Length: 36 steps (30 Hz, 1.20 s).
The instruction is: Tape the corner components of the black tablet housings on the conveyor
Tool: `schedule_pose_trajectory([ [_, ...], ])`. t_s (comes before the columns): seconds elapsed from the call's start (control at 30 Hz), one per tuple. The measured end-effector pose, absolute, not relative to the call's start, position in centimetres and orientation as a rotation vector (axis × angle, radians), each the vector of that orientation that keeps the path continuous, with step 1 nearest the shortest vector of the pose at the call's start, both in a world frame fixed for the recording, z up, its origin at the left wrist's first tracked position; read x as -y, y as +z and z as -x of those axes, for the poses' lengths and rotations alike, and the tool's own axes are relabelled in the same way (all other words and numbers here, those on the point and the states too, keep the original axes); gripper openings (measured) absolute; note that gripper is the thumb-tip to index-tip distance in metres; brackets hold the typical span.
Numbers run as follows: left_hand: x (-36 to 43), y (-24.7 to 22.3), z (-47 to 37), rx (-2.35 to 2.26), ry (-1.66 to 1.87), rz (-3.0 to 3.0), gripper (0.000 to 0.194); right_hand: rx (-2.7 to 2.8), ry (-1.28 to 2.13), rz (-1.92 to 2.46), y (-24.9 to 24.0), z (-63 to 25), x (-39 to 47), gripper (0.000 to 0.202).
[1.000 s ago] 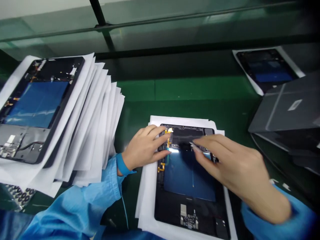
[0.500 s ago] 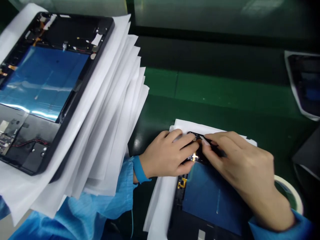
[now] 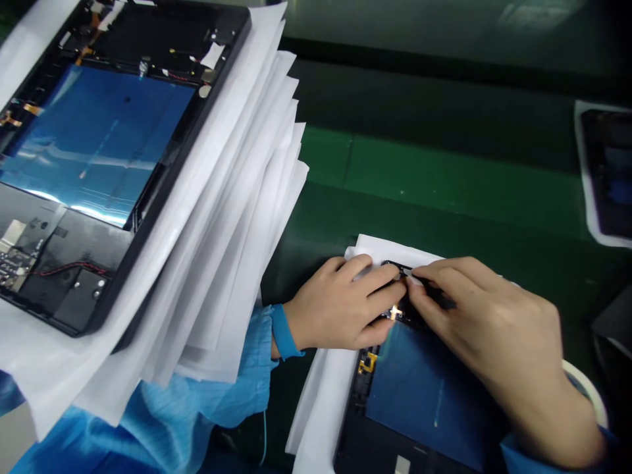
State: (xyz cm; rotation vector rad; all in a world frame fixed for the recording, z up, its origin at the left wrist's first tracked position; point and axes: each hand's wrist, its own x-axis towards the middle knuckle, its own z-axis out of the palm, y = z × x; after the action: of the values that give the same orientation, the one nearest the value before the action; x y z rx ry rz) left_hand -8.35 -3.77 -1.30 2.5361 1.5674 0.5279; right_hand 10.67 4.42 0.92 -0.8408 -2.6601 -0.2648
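On white sheets in the lower middle lies an opened tablet [image 3: 424, 395], its inside showing a blue film-covered battery, dark frame and gold flex cables. My left hand [image 3: 340, 306], with a blue band at the wrist, rests palm down over its upper left corner. Those fingers are bent and somewhat apart, their tips touching the inner parts. From the right, my right hand [image 3: 498, 336] reaches to the same top edge, thumb and forefinger pinched on a small white strip [image 3: 413, 280]. The strip is mostly hidden by the fingertips, as is the spot beneath them.
At left rises a tall stack of white paper sheets [image 3: 237, 197] with another opened tablet [image 3: 108, 145] on top. A further tablet [image 3: 609, 171] on white paper lies at far right. Behind my right wrist is a tape roll [image 3: 587, 388]. Everything stands on a green work surface [image 3: 395, 164].
The whole view has shifted slightly, so things sit further right. The white strip shows less between my right fingertips; both hands stay at the tablet's top edge.
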Motion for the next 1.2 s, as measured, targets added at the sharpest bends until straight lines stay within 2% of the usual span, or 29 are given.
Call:
schedule_pose_trajectory([
  [0.33,3.9,-1.4,8.2,-1.568,0.548,-2.536,0.039,2.729,-0.348,0.788,1.6,-10.6,-4.4,0.037],
  [0.47,4.1,-1.4,8.2,-1.578,0.528,-2.541,0.039,2.964,-0.359,0.864,2.4,-10.4,-4.6,0.048],
  [0.63,3.9,-1.5,8.3,-1.569,0.536,-2.545,0.038,3.357,-0.211,1.252,4.3,-8.3,-5.0,0.027],
  [0.73,3.7,-1.6,8.4,-1.547,0.570,-2.561,0.037,3.409,-0.156,1.330,5.3,-6.9,-4.7,0.026],
  [0.9,3.2,-2.1,8.6,-1.497,0.713,-2.594,0.035,3.263,-0.189,1.242,4.4,-7.8,-3.4,0.027],
  [1.03,3.2,-2.1,8.6,-1.496,0.782,-2.593,0.036,2.946,-0.292,0.985,2.3,-11.0,-1.1,0.036],
  [1.2,3.5,-1.9,8.5,-1.493,0.724,-2.558,0.036,2.683,0.087,0.750,0.2,-15.2,0.5,0.035],
])
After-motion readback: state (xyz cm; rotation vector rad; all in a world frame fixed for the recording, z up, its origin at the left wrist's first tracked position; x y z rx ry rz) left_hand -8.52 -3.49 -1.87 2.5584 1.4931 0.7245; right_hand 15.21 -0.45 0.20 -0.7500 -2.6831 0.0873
